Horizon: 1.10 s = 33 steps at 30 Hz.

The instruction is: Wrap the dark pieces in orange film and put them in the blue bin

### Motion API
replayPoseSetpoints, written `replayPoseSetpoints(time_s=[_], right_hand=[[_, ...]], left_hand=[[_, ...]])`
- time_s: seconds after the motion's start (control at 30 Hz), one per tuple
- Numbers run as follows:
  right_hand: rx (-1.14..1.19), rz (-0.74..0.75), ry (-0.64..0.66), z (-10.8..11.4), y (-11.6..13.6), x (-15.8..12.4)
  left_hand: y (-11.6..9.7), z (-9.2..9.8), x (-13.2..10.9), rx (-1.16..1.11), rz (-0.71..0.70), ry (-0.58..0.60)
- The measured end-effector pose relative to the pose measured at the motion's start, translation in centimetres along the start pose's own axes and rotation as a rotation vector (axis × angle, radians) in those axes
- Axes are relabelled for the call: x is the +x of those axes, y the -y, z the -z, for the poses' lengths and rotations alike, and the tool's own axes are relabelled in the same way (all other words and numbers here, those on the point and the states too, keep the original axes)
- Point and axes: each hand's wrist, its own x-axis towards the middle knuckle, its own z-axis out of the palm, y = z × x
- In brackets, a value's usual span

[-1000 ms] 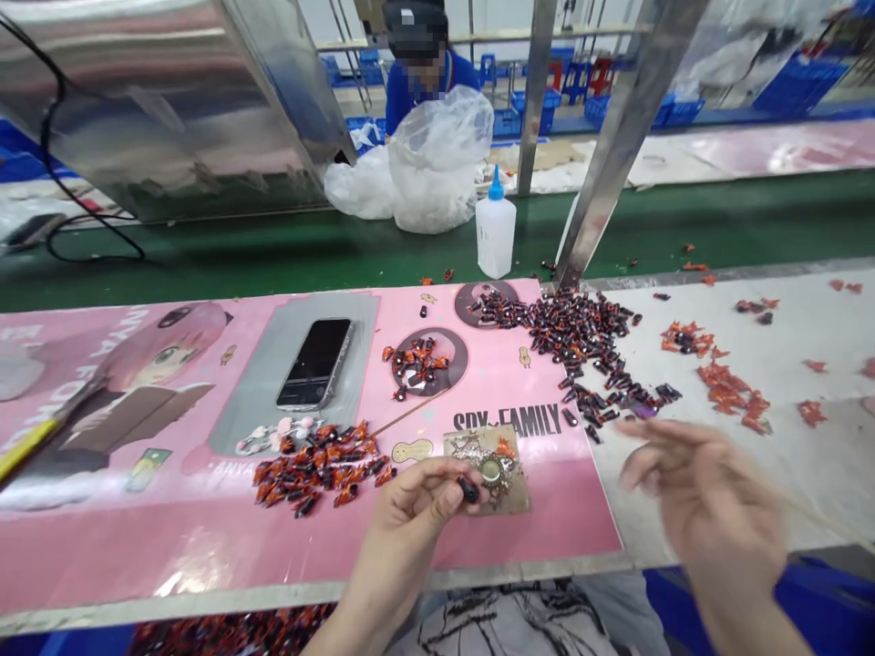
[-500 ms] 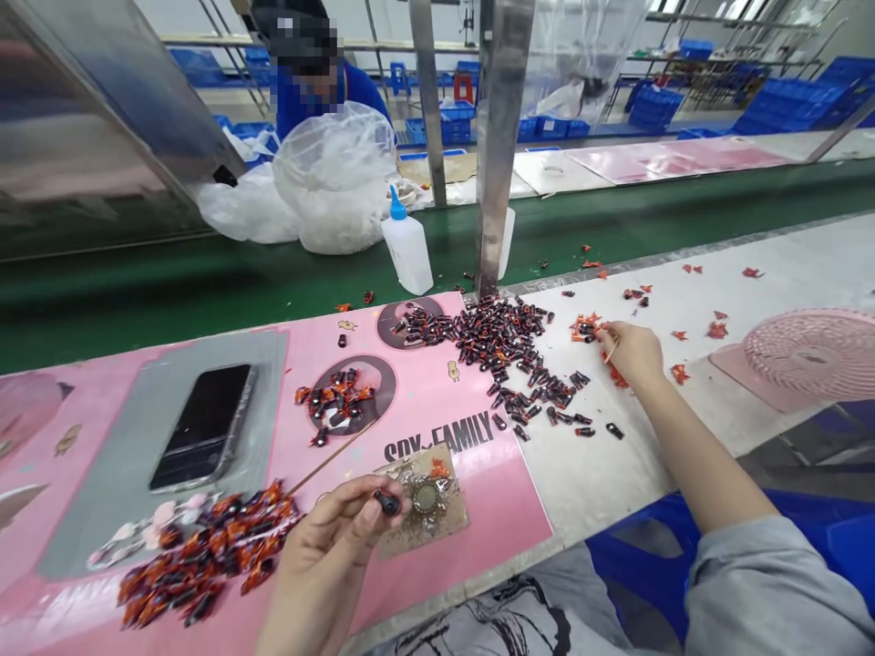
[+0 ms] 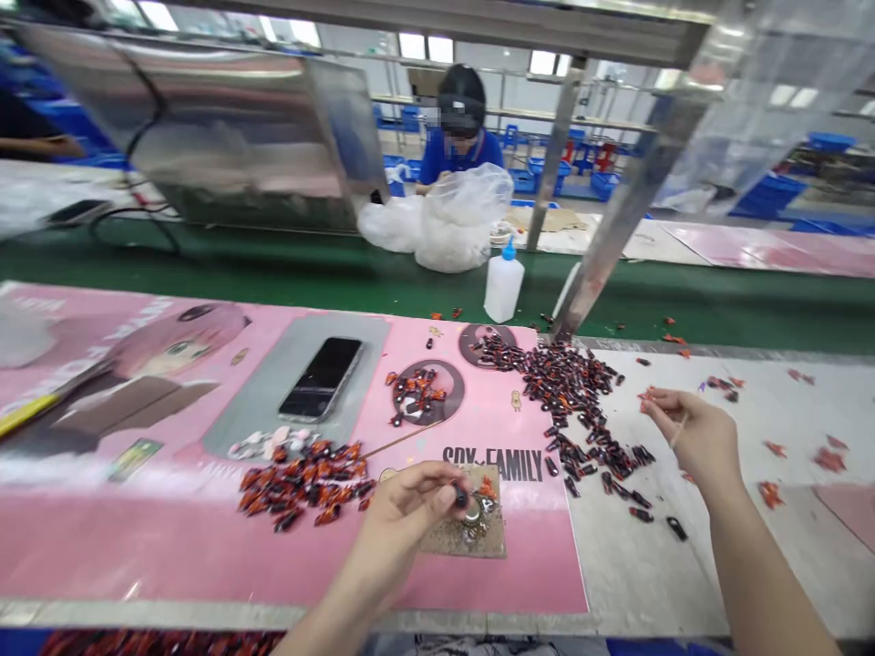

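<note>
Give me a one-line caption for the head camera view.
Left hand pinches a small black piece over a brown card; right hand holds a thin stick beside a heap of black-and-orange pieces.

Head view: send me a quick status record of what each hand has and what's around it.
Left hand: pinches a small black piece above a brown card
Right hand: holds a thin stick; orange scraps lie nearby on a white bench top
Loose pieces: black-and-orange parts in a spread and a heap on a pink printed mat
Also on mat: smartphone
Beyond: co-worker in blue, clear plastic bag, squeeze bottle with blue nozzle
</note>
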Motion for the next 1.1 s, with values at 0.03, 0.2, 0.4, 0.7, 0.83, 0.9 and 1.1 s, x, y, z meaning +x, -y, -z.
replayPoseSetpoints(time_s=[0.03,0.2,0.4,0.7,0.83,0.9,1.1], right_hand=[[0.088,0.068,0.014,0.1,1.3,-1.0],[0.924,0.27,0.097,-0.1,9.6,-8.4],[1.206,0.325,0.121,-1.0,16.2,-14.4],[0.898,0.581,0.079,-1.1,15.8,-16.0],[0.979,0.487,0.166,0.0,16.5,-16.4],[1.034,0.456,0.149,0.5,17.1,-16.5],[1.03,0.56,0.053,-0.1,18.1,-17.0]], left_hand=[[0.1,-0.1,0.2,-0.033,0.019,0.044],[0.1,-1.3,1.0,-0.242,0.127,0.268],[-0.6,-2.4,0.2,-0.41,0.12,0.302],[-1.3,-1.4,-0.7,-0.393,0.132,0.272],[-1.9,-1.2,-1.2,-0.344,0.104,0.264],[-2.1,-1.1,-1.4,-0.302,0.041,0.242],[-1.7,-0.7,-1.5,-0.204,-0.142,0.178]])
